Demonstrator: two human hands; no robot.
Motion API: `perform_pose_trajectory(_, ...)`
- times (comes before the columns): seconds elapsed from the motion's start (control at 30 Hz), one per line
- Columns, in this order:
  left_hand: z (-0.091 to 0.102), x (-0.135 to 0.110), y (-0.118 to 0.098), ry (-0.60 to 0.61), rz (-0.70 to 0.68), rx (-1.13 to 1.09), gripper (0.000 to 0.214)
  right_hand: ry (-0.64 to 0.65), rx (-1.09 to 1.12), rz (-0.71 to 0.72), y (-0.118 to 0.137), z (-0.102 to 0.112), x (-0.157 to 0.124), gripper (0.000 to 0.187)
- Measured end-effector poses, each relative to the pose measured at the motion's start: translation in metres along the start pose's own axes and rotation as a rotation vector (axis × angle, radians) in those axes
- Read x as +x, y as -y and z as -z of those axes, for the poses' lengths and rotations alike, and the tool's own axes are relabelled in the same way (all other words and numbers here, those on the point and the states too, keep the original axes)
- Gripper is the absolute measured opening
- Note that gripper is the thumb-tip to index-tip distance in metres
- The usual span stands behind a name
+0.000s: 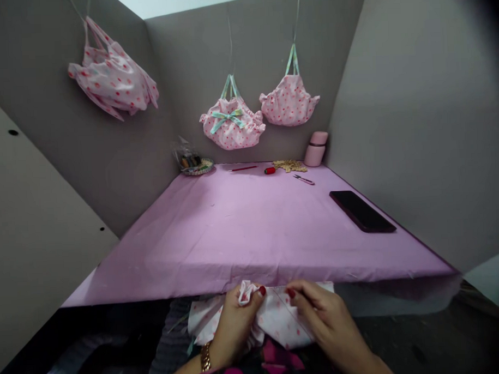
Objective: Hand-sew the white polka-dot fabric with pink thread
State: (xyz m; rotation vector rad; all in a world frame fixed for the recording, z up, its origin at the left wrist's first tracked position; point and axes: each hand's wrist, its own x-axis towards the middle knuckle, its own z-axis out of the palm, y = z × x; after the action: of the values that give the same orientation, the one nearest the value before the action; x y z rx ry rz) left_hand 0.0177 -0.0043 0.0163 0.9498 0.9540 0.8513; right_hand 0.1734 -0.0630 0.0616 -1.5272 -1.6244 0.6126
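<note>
White fabric with pink-red spots [278,317] lies across my lap at the table's front edge. My left hand [236,325] is closed on it, and a crumpled fold of the cloth sticks up between thumb and fingers. To the right, my right hand [331,319] is closed in a pinch at the cloth's upper edge. Whatever sits between those fingertips, perhaps something fine, is too small to make out. Part of the fabric is hidden behind both hands.
A pink cloth [234,225] covers the table. On it are a phone [361,211], thread snips [304,179], a red thread spool [269,170], a red pencil-like stick [243,168], a woven basket [205,167] and a pink flask [316,150]. Spotted fabric bags [290,101] hang from strings.
</note>
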Motion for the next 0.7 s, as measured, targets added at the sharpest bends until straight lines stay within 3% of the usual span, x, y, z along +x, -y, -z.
perform_pose_trajectory(0.2,0.006,0.001,0.002,0.093,-0.069,0.019,0.027,0.095,-0.067,0.098,-0.004,-0.016,0.003,0.027)
perform_pose_trajectory(0.7,0.005,-0.001,0.0,0.116,-0.061,-0.012,0.03,0.072,-0.117,0.076,-0.004,-0.018,0.003,0.03)
